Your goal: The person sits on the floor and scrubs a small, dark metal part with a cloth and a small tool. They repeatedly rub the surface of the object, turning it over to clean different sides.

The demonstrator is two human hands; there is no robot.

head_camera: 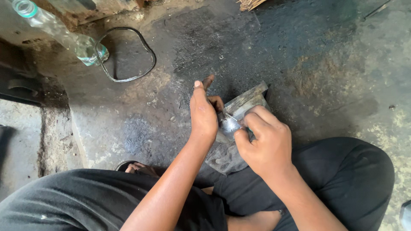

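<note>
My left hand (203, 113) grips a small shiny metal part (228, 124) at the middle of the view, thumb raised. My right hand (263, 143) closes on the same part from the right, fingers curled, pinching something thin against it; what it pinches is too small to tell. A flat grey metal piece (250, 99) lies just behind both hands, and a dirty grey cloth or sheet (224, 158) hangs under them. I sit on the floor in black trousers, knees to either side.
A clear plastic bottle (64, 36) lies at the top left beside a black rubber loop (128, 53). The concrete floor (299, 51) is stained dark with grease. A raised step edge (77, 137) runs down the left.
</note>
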